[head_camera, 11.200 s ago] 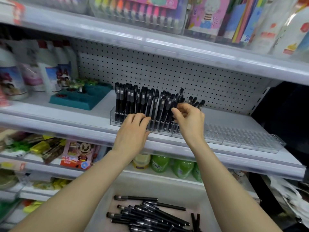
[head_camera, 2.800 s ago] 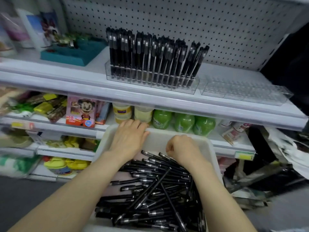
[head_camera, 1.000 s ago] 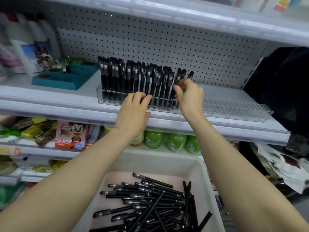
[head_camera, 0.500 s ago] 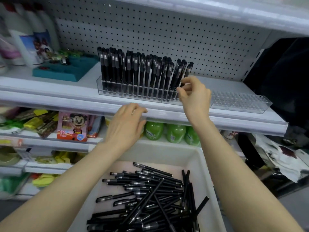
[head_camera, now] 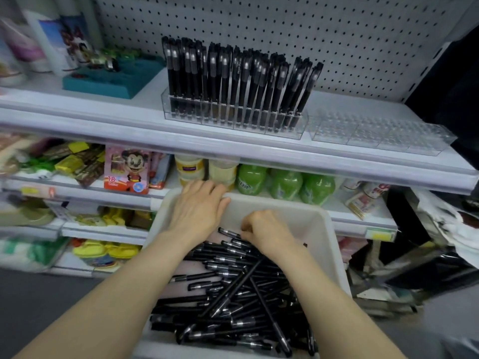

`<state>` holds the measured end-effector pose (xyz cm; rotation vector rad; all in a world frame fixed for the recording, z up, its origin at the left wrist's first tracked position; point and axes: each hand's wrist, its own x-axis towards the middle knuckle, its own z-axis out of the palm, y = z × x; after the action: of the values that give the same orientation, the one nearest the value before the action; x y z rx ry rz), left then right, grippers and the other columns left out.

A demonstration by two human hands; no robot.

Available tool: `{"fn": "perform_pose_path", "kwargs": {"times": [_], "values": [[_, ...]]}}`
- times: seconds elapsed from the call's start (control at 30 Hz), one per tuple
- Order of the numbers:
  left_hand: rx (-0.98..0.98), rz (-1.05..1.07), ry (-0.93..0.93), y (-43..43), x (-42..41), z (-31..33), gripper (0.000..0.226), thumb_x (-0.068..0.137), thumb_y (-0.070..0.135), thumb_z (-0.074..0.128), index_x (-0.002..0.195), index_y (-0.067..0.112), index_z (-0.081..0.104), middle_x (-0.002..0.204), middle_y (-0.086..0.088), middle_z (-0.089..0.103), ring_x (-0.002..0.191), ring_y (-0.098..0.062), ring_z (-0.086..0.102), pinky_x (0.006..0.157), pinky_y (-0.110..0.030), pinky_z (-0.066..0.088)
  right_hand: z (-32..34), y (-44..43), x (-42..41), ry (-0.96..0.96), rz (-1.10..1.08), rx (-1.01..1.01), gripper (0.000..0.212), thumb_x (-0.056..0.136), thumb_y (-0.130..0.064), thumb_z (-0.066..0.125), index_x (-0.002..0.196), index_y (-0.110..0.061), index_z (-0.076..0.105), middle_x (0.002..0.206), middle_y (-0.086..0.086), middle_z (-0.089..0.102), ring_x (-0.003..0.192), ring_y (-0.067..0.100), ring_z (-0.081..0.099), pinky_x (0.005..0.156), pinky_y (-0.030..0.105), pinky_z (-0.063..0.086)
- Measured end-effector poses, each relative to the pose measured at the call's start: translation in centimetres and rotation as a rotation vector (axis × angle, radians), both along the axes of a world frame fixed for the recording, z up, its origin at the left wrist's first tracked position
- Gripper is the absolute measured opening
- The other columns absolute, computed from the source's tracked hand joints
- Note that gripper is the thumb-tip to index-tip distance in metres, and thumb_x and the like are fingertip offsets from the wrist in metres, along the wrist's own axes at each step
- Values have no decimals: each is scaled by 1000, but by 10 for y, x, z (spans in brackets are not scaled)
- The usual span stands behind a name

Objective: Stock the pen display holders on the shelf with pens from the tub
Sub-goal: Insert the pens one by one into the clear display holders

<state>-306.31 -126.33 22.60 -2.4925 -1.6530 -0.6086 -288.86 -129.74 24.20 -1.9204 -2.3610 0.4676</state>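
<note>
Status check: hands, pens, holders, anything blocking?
Left hand flat on tub rim. Right hand in tub, fingers curled on a pen. Left holder nearly full, right holder empty. Nothing blocking.

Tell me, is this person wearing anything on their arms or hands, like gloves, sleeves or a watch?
No. The left hand and the right hand are both bare, without gloves. The forearms are uncovered down to the picture's lower edge: no sleeves, watch or bracelet. No rings show on the visible fingers, though the right hand's fingers are mostly hidden.
</note>
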Motion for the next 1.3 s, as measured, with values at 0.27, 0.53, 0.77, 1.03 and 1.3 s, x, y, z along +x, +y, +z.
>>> {"fn": "perform_pose_path", "kwargs": {"times": [0.27,0.53,0.77,1.03,1.3], "values": [[-23,3,-24,-1,-1,2,41,96,42,32,109,18,63,97,-3,63,90,-27,55,84,-38,37,-4,2,-8,-149,55,-36,22,89,-13,64,111,-14,69,110,13,68,104,34,61,86,36,50],[-50,-7,-41,-3,-2,3,45,97,44,28,114,21,62,102,-1,63,95,-25,54,87,-38,38,2,0,-11,-154,61,-90,21,89,-17,66,109,-14,68,113,12,66,104,33,61,87,35,49],[-29,-63,-241,-2,-1,23,33,98,37,43,123,21,56,117,1,54,108,-20,49,83,-37,48,63,6,18,173,17,-102,8,87,-23,70,92,-23,64,89,-6,65,70,8,58,70,25,47],[199,-76,-249,38,26,91,38,95,23,52,131,12,54,130,-8,50,121,-26,44,98,-41,44,144,31,80,690,-124,55,4,91,-10,65,93,-8,62,78,6,62,63,16,63,67,30,58],[274,-32,-108,88,44,97,46,92,22,59,135,10,52,131,-9,51,122,-31,42,102,-45,43,174,83,87,958,-363,624,6,94,-18,61,88,-18,59,84,8,65,67,16,68,69,27,58]]}}
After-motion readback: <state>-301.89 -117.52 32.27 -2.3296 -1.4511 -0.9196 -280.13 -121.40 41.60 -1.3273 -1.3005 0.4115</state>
